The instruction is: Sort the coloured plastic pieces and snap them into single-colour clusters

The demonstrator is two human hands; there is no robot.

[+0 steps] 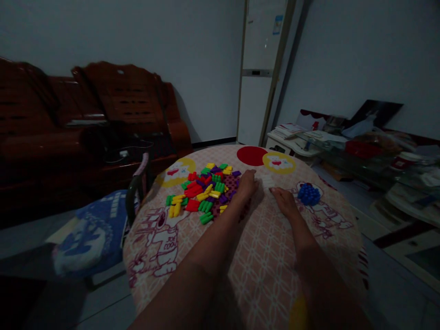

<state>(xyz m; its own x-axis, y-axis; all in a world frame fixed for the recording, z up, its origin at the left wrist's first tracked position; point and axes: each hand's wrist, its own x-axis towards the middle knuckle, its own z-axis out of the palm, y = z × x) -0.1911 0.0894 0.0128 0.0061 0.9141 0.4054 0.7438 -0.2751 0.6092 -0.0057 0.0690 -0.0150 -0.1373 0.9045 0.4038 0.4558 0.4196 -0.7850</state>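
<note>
Several white toy blocks [266,180] lie side by side on the patterned tablecloth, between my two hands. My left hand [248,184] is at their left side, its fingers curled inward; what it holds, if anything, is hidden. From the right, my right hand [284,201] has its fingers drawn together, the tips at the near right edge of the white blocks. Left of my left hand spreads a loose pile of red, yellow, green and purple toy blocks [202,190]. A tight heap of small blue pieces [308,195] sits to the right of my right hand.
The round table [261,256] carries a pale pink printed cloth. At left stands a chair [99,233] with a blue cover, and behind it a carved wooden sofa [127,101]. A tall white cabinet unit [256,105] is in the corner. Cluttered glass shelving [367,165] runs along the right.
</note>
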